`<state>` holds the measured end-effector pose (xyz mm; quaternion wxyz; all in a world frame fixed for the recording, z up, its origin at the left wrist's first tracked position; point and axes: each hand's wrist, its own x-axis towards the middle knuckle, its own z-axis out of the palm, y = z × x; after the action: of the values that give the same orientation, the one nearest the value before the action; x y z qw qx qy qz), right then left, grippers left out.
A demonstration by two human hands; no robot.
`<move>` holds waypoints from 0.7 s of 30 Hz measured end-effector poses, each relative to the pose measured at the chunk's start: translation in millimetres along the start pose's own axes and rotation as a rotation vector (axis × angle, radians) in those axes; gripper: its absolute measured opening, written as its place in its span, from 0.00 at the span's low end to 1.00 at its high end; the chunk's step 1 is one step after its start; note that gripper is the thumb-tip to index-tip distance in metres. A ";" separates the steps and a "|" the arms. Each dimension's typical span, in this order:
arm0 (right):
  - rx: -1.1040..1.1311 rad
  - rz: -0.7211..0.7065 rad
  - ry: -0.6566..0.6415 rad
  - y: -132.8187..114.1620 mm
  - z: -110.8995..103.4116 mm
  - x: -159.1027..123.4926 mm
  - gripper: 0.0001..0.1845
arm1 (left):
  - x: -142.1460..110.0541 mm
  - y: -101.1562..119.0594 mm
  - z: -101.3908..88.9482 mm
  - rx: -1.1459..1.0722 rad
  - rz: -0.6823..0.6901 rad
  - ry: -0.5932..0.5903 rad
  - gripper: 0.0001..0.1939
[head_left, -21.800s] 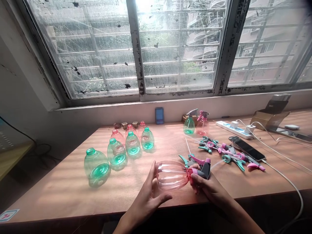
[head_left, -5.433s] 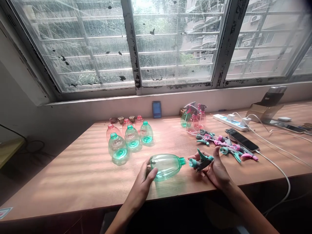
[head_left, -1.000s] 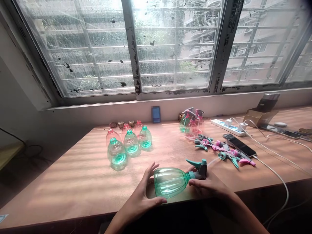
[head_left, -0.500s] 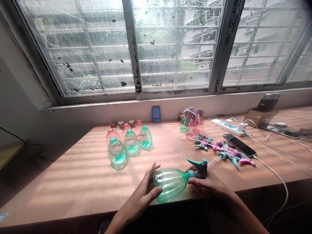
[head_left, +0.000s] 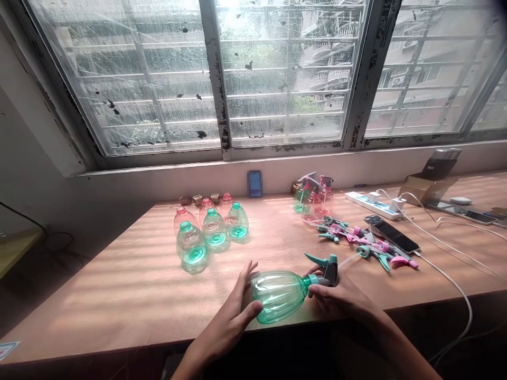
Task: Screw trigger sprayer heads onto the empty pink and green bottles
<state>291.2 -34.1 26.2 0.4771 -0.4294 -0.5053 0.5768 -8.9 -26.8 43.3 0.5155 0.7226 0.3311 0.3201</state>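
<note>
1. The green bottle point(head_left: 279, 296) lies on its side between the two hands at the near edge of the worktop point(head_left: 119, 306), base toward the left hand point(head_left: 235, 316), neck toward the right hand point(head_left: 340, 295); whether it touches the wood cannot be told.
2. The right fingers grasp the spray head point(head_left: 330, 272) around its collar point(head_left: 312, 279), at the bottle's neck.
3. The left fingers spread loosely about the base, thumb against the near side; whether they press cannot be told.
4. With no liquid visible inside, the bottle should be light, and its thin, clear wall probably gives slightly under a squeeze.
5. Its smooth, rounded body may slip or roll in a slack grip; the shallow ribs should help a little.
6. The best holds are likely the wide base and the collar; the slim trigger point(head_left: 316, 259) would bear load poorly.
</note>
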 end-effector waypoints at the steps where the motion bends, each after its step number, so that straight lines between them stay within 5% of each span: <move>1: -0.004 -0.001 0.003 -0.7 -0.1 -0.4 0.27 | 0.3 0.7 -0.2 0.001 -0.008 0.006 0.40; 13: 0.057 -0.029 0.003 6.5 -2.9 1.2 0.25 | 2.6 5.7 5.3 0.169 -0.030 0.032 0.59; 21: 0.050 -0.053 -0.026 4.0 -3.0 0.0 0.24 | 4.9 17.0 5.2 0.236 -0.068 0.107 0.46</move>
<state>293.7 -33.8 21.9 0.4963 -0.3964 -0.5082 0.5816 0.6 -29.8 58.8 0.4190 0.7484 0.4178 0.2995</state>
